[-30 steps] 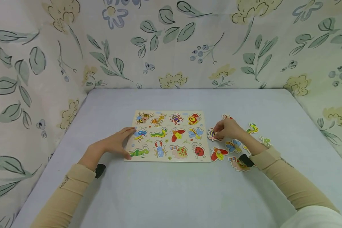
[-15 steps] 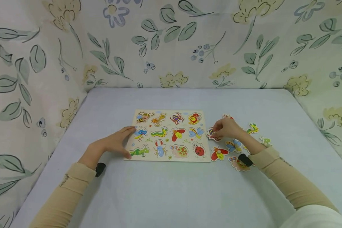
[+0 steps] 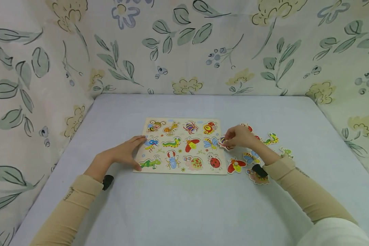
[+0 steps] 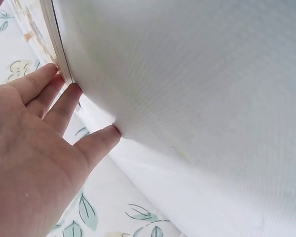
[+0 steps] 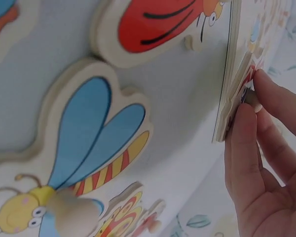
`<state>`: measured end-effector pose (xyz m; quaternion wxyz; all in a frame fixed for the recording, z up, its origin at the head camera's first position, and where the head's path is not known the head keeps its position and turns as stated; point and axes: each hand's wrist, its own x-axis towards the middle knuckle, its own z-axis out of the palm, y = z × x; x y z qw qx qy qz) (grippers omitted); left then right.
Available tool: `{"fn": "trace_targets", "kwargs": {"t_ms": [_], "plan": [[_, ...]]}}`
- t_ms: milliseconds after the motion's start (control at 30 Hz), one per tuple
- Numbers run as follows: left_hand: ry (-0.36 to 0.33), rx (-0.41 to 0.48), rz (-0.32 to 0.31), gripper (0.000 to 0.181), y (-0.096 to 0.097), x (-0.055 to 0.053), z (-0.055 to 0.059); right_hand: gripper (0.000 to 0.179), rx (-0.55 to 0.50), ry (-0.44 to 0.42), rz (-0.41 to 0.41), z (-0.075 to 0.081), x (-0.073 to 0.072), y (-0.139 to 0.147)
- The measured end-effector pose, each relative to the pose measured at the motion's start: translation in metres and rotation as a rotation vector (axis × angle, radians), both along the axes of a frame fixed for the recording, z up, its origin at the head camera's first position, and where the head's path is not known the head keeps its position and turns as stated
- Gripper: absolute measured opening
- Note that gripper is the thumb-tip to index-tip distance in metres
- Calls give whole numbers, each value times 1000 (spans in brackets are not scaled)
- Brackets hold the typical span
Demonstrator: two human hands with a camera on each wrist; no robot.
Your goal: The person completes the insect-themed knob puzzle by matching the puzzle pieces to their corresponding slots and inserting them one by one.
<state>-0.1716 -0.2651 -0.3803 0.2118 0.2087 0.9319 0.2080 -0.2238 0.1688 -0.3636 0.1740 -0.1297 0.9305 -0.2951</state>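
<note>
A flat wooden puzzle board point(image 3: 161, 171) printed with insects lies on the table. My left hand point(image 3: 123, 153) spreads along its left side, the thumb near the front left corner. In the left wrist view the extended fingers point(image 4: 61, 108) touch the edge of the board. Between thumb and finger, my right hand point(image 3: 241, 136) pinches the knob point(image 5: 253, 100) of a spider puzzle piece point(image 3: 223, 142). That piece overlaps the board's right edge and tilts in the right wrist view. Part of the spider is hidden behind the fingers.
Several loose pieces lie right of the board: a red-winged bug point(image 3: 236, 166), a dragonfly point(image 5: 84, 123), a snail point(image 3: 261, 179), a caterpillar point(image 3: 272, 138) and a green insect point(image 3: 286, 152). Another red piece point(image 3: 246, 127) shows behind the right hand. Floral cloth point(image 3: 184, 51) hangs behind the table.
My right hand has shifted left with the spider piece, from beside the board to over its right edge. The left hand and the board have stayed put.
</note>
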Motion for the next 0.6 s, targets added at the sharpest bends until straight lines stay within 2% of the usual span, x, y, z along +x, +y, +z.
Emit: {"fn": "trace_targets", "kwargs": {"t_ms": [600], "plan": [[2,1,-8,110,-1,0,0,15,4,25,10,2,-3,-19]]}}
